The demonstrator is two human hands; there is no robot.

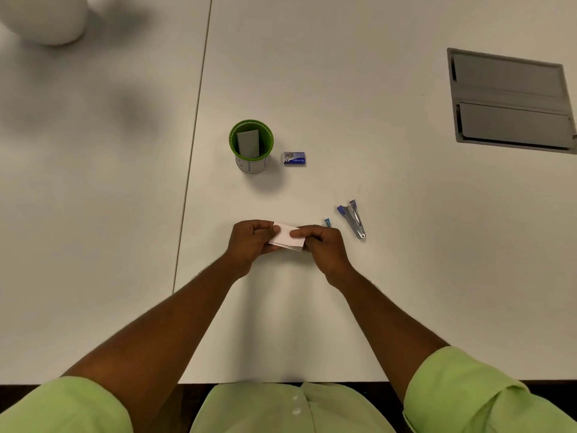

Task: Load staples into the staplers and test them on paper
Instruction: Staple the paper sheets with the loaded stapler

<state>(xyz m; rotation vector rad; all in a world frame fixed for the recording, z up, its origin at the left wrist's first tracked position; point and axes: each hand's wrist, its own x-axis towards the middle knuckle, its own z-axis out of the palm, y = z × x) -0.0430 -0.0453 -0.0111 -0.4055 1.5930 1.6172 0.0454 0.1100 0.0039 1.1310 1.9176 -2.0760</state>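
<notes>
Paper (287, 238), a small folded slip, is pinched between the left hand (249, 242) and right hand (324, 248) just above the table (312, 323). It could slip or crease if either pinch loosens. Just beyond the right hand a small blue-tipped stapler (327, 222) peeks out (mostly hidden). Nearby, the open stapler (354, 218) lies untouched; whether it holds staples I cannot tell. Farther off, the staple box (294, 159) and green cup (251, 145).

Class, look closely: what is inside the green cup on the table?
Inside the green cup a grey rectangular card or packet stands upright, leaning on the wall. Something small and dark shows beside it, too unclear to name. The card hides the cup's bottom.
</notes>
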